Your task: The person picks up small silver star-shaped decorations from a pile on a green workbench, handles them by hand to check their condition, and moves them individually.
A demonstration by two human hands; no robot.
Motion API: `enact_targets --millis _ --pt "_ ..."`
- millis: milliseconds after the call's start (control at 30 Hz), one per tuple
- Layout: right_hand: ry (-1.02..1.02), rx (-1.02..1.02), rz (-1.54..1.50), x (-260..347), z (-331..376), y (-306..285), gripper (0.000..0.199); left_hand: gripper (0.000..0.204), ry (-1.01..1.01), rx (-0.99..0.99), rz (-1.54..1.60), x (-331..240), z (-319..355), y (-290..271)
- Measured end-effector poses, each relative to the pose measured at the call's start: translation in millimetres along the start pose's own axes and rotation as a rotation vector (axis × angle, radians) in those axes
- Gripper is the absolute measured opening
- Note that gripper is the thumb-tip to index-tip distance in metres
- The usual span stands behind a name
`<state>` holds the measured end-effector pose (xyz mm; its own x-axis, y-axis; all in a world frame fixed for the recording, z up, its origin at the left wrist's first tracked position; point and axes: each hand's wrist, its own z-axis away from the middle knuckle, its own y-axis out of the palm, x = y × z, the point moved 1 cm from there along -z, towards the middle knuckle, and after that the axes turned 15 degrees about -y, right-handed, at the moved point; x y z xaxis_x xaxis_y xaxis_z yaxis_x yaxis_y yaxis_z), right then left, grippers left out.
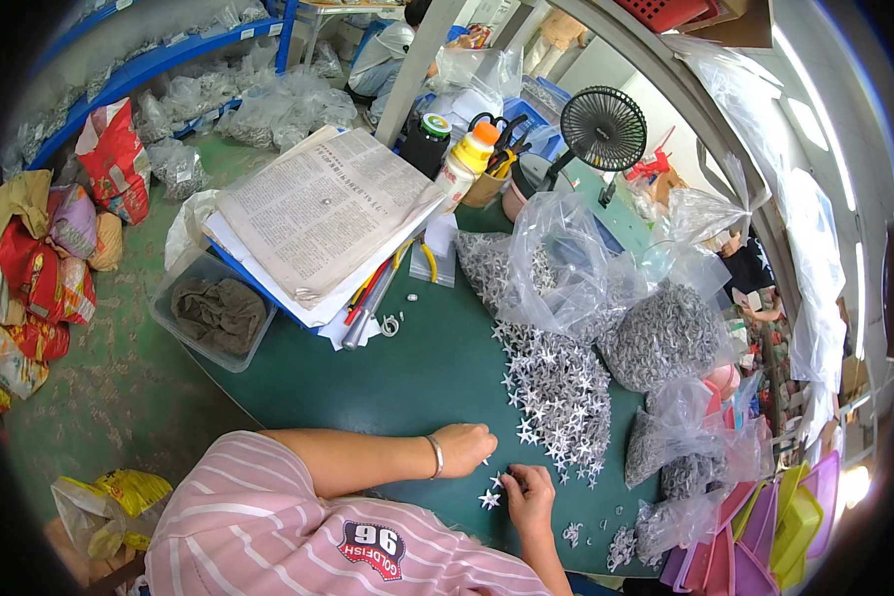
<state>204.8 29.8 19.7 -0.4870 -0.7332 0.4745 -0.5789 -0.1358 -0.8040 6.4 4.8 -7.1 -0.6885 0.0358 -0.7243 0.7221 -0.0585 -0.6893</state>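
Observation:
Above the near edge of the green table my left hand (465, 450), with a bangle at the wrist, is curled closed. A tiny pale bit shows at its fingertips, too small to name. Close by, my right hand (532, 496) is closed in a pinch, its fingertips at a small silvery star-shaped piece (497, 481). Another star-shaped piece (489, 500) lies just below that one. Beyond the hands, a heap of the same star-shaped pieces (563, 392) spreads from the mouth of a clear plastic bag (558, 263).
Filled clear bags (666, 338) stand along the right, near coloured plastic trays (765, 521). At left are a newspaper stack (323, 204) and a tub holding a dark cloth (253, 350). A fan (603, 129) and a bottle with an orange cap (464, 167) stand at the back.

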Motion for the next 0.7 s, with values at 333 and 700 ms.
enact_targets --millis 333,700 --pt "0.041 -0.076 -0.036 -21 5 1 0.009 0.006 -0.340 0.347 1.335 6 -17 -19" --pt "0.333 -0.105 -0.262 -21 17 -9 0.011 0.008 -0.126 0.181 0.458 -15 -17 -13"
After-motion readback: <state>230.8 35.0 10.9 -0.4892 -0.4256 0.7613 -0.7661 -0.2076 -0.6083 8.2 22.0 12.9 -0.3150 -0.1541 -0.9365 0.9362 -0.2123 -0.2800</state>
